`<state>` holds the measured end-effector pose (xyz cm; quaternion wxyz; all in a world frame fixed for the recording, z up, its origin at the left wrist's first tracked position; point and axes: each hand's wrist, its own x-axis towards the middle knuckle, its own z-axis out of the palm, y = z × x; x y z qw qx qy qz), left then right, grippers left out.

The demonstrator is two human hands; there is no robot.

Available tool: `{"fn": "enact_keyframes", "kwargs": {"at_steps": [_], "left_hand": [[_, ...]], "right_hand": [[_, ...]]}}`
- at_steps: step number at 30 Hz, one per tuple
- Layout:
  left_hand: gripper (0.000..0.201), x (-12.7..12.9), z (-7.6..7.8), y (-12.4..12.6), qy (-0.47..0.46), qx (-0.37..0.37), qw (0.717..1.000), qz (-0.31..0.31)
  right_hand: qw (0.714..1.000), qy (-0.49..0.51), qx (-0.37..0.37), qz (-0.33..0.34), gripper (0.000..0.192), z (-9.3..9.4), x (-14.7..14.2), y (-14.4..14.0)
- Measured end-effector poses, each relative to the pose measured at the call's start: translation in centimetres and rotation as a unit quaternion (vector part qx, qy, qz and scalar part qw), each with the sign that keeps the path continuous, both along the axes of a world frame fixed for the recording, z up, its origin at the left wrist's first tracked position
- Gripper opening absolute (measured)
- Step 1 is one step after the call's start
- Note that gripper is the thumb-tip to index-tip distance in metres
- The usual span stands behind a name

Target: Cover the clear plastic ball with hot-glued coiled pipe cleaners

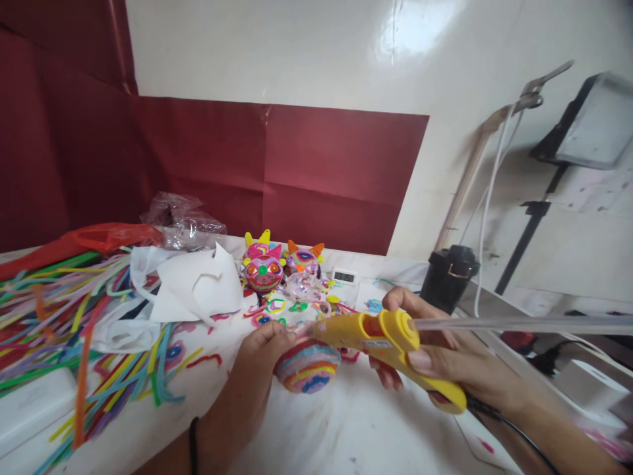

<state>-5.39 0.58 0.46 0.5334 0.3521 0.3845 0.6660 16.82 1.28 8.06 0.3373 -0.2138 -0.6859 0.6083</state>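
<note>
Hands low in frame, both busy. Left hand (250,379), black band on the wrist, is closed around a striped ball wrapped in pink, blue, yellow and orange cord (306,366), held just above the white worktop (356,429); fingertips sit on the ball's top edge. Right hand (445,363) is wrapped tight around the grip of a yellow plastic glue gun (386,343), thumb on top, fingers curled under near the orange trigger. Gun lies near horizontal, nozzle pointing left and touching the top of the ball. Clear glue stick (519,323) sticks out of the gun's back toward the right edge of frame. Black cable (514,429) runs from the gun's handle along the right forearm.

Left of the hands: loose heap of multicoloured pipe cleaners (74,316) spread over the worktop, with crumpled white paper sheets (192,284) on its far side. Beyond the ball: small coloured cord loops (277,307), then two finished round cord faces with yellow and orange ears (281,264), side by side. Small white digital display (343,276) just right of them. Clear crinkled plastic bag (182,221) behind the paper. Black cylindrical container (449,277) at the worktop's right edge. Dark red paper backdrop (321,178) on the wall behind.
</note>
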Motion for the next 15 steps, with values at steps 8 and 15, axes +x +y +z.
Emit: {"fn": "enact_keyframes", "kwargs": {"at_steps": [8,15], "left_hand": [[0.023,-0.8,-1.2,1.0,0.028,-0.019,0.999,-0.008],[0.017,-0.1,0.0,0.0,0.009,0.003,1.000,0.007]], "right_hand": [[1.000,0.005,0.014,0.002,0.044,-0.6,0.3,0.2],[0.998,-0.036,0.010,-0.040,0.048,-0.2,0.6,-0.1]]}}
